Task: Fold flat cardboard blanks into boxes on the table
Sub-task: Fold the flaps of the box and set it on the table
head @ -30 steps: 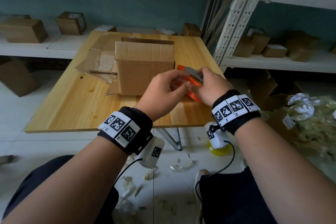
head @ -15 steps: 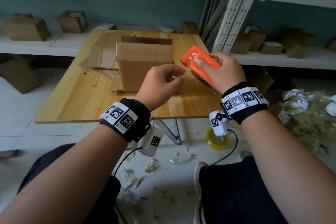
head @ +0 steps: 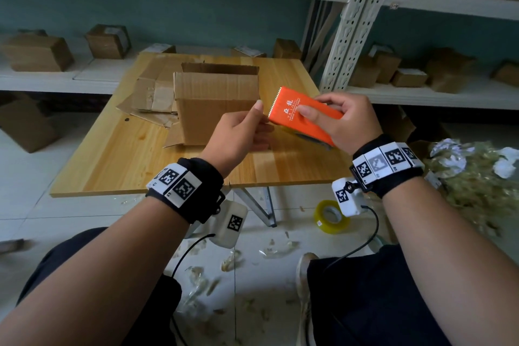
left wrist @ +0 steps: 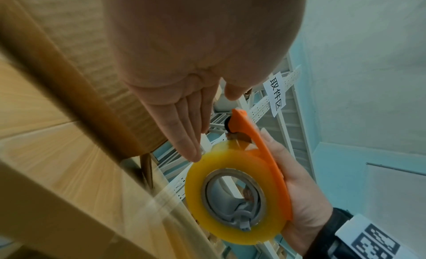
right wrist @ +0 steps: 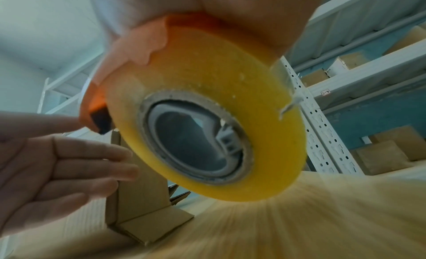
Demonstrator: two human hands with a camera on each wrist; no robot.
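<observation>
An upright brown cardboard box with its top open stands on the wooden table. Flat cardboard blanks lie behind it to the left. My right hand grips an orange tape dispenser above the table's right side, thumb on its printed face. The yellow tape roll sits under the orange plate. My left hand is beside the dispenser's serrated end, with straight fingers and nothing in it. Its index tip is close to the toothed edge.
A spare roll of tape lies on the floor under the table's right corner, among plastic scraps. A white perforated shelf post rises behind the table. Shelves with small boxes run along the wall. Crumpled plastic is heaped at the right.
My right hand has lifted the dispenser from near the tabletop and turned its orange face up. My left hand has come off it, opened, and now reaches to the serrated end.
</observation>
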